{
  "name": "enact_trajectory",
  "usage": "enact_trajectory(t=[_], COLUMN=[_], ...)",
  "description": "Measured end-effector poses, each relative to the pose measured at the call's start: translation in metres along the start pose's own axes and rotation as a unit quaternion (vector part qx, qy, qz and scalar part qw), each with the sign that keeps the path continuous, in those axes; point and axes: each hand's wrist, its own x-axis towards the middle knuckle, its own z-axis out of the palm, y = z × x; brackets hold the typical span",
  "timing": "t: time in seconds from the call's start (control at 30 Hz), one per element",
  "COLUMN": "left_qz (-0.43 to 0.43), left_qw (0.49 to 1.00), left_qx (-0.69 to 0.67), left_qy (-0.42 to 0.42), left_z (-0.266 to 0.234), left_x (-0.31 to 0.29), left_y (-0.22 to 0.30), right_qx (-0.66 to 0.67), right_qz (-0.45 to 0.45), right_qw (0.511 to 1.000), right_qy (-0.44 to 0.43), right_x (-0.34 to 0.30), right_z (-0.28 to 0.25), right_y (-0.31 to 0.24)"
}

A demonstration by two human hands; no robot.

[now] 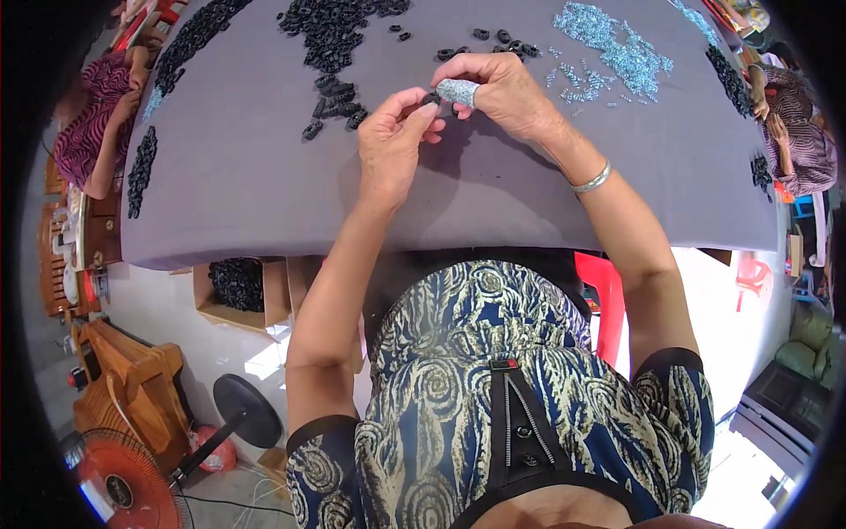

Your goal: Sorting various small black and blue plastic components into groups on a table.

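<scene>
My left hand (392,141) is closed, pinching a small black plastic part (431,99) between thumb and fingers above the grey cloth. Close beside it, my right hand (507,93) is closed too, its fingertips at the same part; a silvery wrap covers its thumb. Whether a spring is also between the fingers is hidden. Small black plastic parts (337,99) lie in a trail left of my hands, and a few more (504,37) lie just beyond the right one. To the right spreads a pile of small shiny coil springs (617,48).
The grey-covered table (264,194) carries a large black heap (330,31) at the far side. Other people sit at its left (97,123) and right (793,123) edges. Below stand a cardboard box of black parts (236,309), a fan (123,485) and a red plastic chair (608,300).
</scene>
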Motion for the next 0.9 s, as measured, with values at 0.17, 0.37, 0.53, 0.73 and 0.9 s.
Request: enact_trajectory(t=[0.17,0.37,0.53,0.73,0.9], left_qz=[-0.006,0.000,0.022,0.016,-0.003], left_qw=[1.000,1.000,1.000,0.999,0.999], left_qx=[0.013,0.022,0.017,0.033,0.037], left_qy=[0.014,0.012,0.006,0.009,-0.007], left_z=[0.001,-0.001,-0.003,-0.001,0.001], left_x=[0.000,0.000,0.000,-0.001,-0.001], left_y=[0.001,-0.004,-0.011,-0.006,-0.001], right_qx=[-0.060,-0.098,-0.170,-0.195,-0.240], right_qz=[-0.016,-0.037,-0.054,-0.075,-0.143], right_qw=[0.998,0.994,0.984,0.978,0.960], right_qy=[-0.017,-0.031,-0.015,0.012,0.010], right_x=[0.000,-0.001,-0.004,-0.007,-0.007], right_z=[-0.002,0.000,0.003,0.008,0.005], right_y=[-0.003,0.000,0.004,0.001,0.002])
